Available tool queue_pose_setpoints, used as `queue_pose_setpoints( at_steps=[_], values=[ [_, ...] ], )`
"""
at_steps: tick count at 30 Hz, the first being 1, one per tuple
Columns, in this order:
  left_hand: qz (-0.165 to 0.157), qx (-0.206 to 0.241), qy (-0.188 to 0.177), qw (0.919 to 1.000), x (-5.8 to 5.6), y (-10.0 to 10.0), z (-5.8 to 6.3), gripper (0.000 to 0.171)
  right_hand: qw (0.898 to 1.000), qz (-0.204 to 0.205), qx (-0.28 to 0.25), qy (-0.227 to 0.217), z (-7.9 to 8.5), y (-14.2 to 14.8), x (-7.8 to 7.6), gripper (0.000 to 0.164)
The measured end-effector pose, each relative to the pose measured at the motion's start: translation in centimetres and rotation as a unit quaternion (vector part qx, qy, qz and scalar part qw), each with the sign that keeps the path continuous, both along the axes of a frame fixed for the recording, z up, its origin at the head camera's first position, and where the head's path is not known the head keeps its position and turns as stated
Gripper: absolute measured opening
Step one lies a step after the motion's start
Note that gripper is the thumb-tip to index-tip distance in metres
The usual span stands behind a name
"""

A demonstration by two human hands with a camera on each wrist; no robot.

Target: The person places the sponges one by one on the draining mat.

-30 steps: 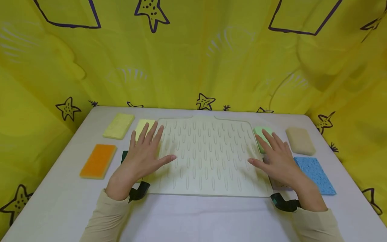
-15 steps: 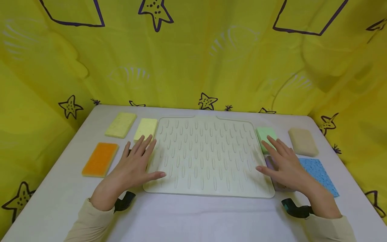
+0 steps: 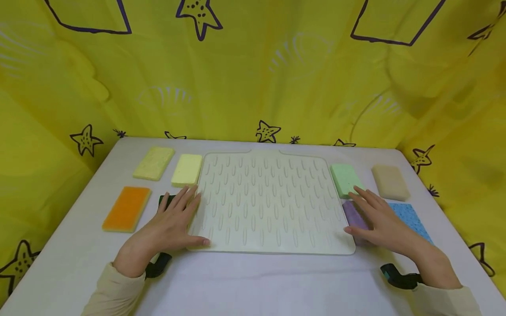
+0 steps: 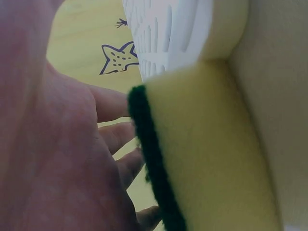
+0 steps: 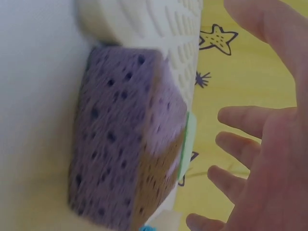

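My left hand (image 3: 170, 230), fingers straight and spread, hovers palm down over a yellow sponge with a dark green scouring layer (image 4: 211, 144). Most of that sponge is hidden under the hand in the head view. My right hand (image 3: 385, 226) is likewise spread over a purple porous sponge (image 5: 113, 134); in the right wrist view a gap shows between its fingers and the sponge top. Between the hands lies a cream draining mat (image 3: 269, 202) with raised oval ridges. Each of these two sponges sits beside one side of the mat.
Left of the mat lie a pale yellow sponge (image 3: 187, 170), a yellow-green sponge (image 3: 154, 163) and an orange-topped sponge (image 3: 127, 209). On the right are a mint green sponge (image 3: 345, 177), a beige sponge (image 3: 390, 182) and a blue sponge (image 3: 409, 219). A yellow curtain (image 3: 237, 79) hangs behind the white table (image 3: 253, 289).
Both hands have moved outward and nearer the body, staying spread. The left uncovers the pale yellow sponge; the right uncovers the mint green sponge and part of the purple one. The sponges stay put.
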State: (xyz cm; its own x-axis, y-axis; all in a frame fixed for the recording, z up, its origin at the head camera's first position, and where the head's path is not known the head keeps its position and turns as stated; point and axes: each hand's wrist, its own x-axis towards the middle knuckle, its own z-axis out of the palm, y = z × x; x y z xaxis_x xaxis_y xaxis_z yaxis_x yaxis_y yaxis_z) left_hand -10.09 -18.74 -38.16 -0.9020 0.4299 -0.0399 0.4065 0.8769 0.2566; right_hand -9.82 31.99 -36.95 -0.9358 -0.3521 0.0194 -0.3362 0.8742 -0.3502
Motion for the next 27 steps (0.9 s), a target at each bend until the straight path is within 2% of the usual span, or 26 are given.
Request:
queue_pose_setpoints(
  at_steps=[6, 16, 24, 27],
  values=[
    [0.0, -0.017, -0.005, 0.9998, 0.2, -0.4, -0.2, 0.121, 1.0, 0.008, -0.001, -0.026, -0.1, 1.1, 0.5, 0.095],
    [-0.009, -0.048, 0.002, 0.9988, 0.1, -0.3, -0.3, 0.127, 0.996, 0.046, 0.01, -0.082, -0.4, 2.1, 0.2, 0.106],
    [-0.012, -0.058, 0.007, 0.9982, 0.0, -0.3, -0.3, 0.127, 0.993, 0.064, 0.035, -0.089, -0.3, 2.5, -0.2, 0.103],
    [-0.013, -0.055, 0.007, 0.9984, 0.0, -0.3, -0.4, 0.127, 0.994, 0.07, 0.045, -0.07, -0.2, 2.4, -0.3, 0.102]
  ],
)
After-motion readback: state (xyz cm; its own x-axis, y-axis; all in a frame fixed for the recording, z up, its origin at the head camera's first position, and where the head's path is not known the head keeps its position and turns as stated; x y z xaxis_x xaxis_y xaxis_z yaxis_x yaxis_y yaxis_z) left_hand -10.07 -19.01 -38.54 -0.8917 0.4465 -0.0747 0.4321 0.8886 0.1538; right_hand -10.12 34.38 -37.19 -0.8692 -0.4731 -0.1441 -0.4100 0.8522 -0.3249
